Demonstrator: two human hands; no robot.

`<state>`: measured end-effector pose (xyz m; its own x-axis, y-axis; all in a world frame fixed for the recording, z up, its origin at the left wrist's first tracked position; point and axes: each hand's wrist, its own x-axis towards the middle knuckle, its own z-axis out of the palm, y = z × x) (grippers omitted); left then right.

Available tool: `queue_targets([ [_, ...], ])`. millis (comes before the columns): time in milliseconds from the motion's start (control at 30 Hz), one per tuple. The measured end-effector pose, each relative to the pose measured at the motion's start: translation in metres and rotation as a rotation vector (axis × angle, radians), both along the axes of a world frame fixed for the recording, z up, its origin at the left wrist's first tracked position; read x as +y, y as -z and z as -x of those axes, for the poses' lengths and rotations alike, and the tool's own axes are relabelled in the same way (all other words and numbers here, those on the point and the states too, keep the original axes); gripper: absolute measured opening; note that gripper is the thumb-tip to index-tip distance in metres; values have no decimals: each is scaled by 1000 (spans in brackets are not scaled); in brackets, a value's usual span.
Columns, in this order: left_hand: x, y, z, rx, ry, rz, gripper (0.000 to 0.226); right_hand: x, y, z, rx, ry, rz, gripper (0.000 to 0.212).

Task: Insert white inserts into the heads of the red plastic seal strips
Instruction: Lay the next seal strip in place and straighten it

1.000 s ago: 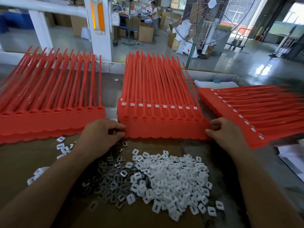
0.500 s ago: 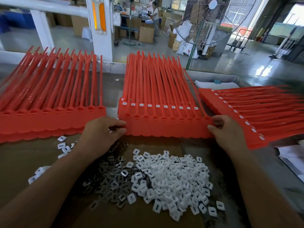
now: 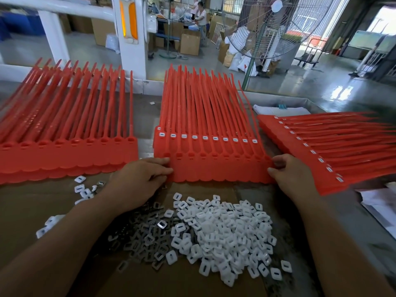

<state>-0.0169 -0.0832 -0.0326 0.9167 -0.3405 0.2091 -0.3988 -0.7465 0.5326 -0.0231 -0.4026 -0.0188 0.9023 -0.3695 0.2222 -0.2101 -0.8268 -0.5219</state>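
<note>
A stack of red seal strip sheets [image 3: 216,168] lies in the middle of the bench, tails pointing away; a lower sheet shows a row of white inserts in its heads. My left hand [image 3: 139,181] grips the stack's near left corner. My right hand [image 3: 289,174] grips its near right corner. A heap of loose white inserts [image 3: 225,230] lies on cardboard just in front, with grey metal clips [image 3: 147,234] mixed in at its left.
Another red strip stack [image 3: 64,155] with bare heads lies at the left. A fitted stack [image 3: 325,153] fans out at the right. A few stray inserts [image 3: 81,187] sit by my left wrist. White papers [image 3: 379,206] lie at the right edge. A standing fan [image 3: 276,28] rises behind the bench.
Both hands and the middle stack have shifted slightly away from me on the bench. The grip on both corners is unchanged.
</note>
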Motion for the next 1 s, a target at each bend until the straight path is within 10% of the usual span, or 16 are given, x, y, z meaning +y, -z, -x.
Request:
queue_targets([
  [300, 4, 0, 0, 23, 20, 73, 29, 7, -8, 4, -44, -26, 133, 31],
  [733, 5, 7, -6, 56, 4, 158, 50, 130, -46, 20, 117, -963, 207, 17],
  [1000, 5, 6, -1, 57, 32, 218, 49, 172, -23, 6, 160, -970, 329, 26],
])
